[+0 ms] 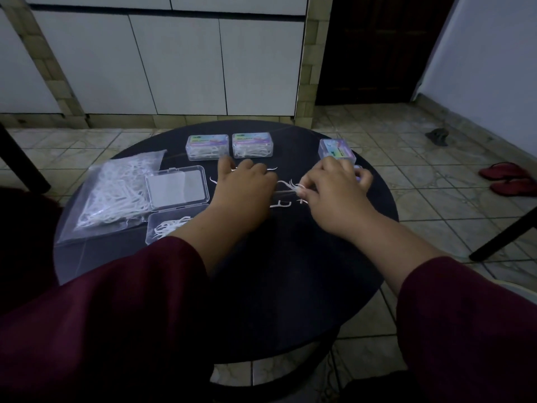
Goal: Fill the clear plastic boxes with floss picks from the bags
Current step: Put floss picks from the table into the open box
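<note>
Grip: small bunch of floss picks [295, 187] is pinched by right hand [334, 189] at fingertips; left hand [244, 184] is laid knuckles-up on table, fingers curled, hold cannot be told.
Loose picks [283, 203]: scattered on black round table [290, 271] between and beneath the hands.
Open box [171, 225]: left of left hand, partly filled, lid [177, 187] swung back.
Bag [116, 193]: picks inside, left of open box.
Closed boxes: two [207, 146] [253, 144] at far edge, filled; third [337, 151] behind right hand.
Floor: red sandals [508, 178] at right.
</note>
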